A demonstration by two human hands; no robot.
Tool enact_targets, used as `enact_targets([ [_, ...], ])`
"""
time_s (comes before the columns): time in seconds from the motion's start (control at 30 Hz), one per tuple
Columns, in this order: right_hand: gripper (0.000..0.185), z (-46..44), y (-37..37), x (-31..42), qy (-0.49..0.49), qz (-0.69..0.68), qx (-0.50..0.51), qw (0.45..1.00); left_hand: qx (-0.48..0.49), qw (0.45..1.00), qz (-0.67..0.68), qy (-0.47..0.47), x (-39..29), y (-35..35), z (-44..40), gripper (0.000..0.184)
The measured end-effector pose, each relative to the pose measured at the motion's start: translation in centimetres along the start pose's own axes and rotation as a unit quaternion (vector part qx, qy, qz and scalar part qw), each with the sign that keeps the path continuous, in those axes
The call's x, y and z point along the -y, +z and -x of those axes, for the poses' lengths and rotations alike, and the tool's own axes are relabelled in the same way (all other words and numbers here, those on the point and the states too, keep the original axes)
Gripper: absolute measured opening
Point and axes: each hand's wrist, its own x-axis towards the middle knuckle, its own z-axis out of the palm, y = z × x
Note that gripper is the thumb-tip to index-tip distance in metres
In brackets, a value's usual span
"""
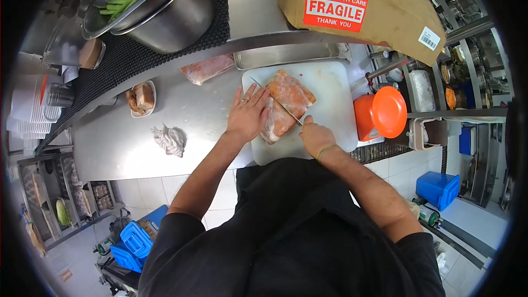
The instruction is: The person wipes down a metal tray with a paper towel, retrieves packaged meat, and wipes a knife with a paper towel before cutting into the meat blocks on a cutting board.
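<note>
A slab of frozen-looking, orange-pink meat (294,91) lies on the white cutting board (333,96). Across it runs the blade of a knife (287,111), slanting from upper left to lower right, with a nearer portion of meat (279,126) on its near side. My right hand (318,136) is closed around the knife's handle. My left hand (248,115) rests flat at the left edge of the meat, fingers stretched out, their tips close to the blade. How deep the blade sits in the meat I cannot tell.
Left of the board are a crumpled cloth (169,140) and a white dish (152,99) of meat. Behind it lie wrapped meat (208,69) and a metal tray (286,54). An orange container (366,118) stands right. Overhead, a shelf bears metal bowls (170,25) and a cardboard box (379,22).
</note>
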Motion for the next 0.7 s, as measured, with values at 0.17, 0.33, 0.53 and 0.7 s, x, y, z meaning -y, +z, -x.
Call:
enact_targets([
  [0.17,0.04,-0.3,0.9,-0.4,-0.013,-0.005,-0.03,0.999,-0.013,1.0,-0.002,-0.011,-0.2,0.3,0.0,0.057],
  [0.33,0.038,-0.6,1.2,-0.6,-0.013,0.005,-0.025,1.0,0.022,0.999,0.0,-0.047,-0.2,0.0,-0.8,0.059],
  [0.53,0.026,-0.9,-0.2,0.3,0.005,-0.01,-0.007,1.0,0.051,0.996,0.004,-0.066,0.0,0.1,-1.6,0.059],
  [0.7,0.023,-0.2,-2.2,2.1,0.027,0.005,0.025,0.999,0.075,0.994,0.017,-0.072,0.6,-0.1,-2.3,0.055],
])
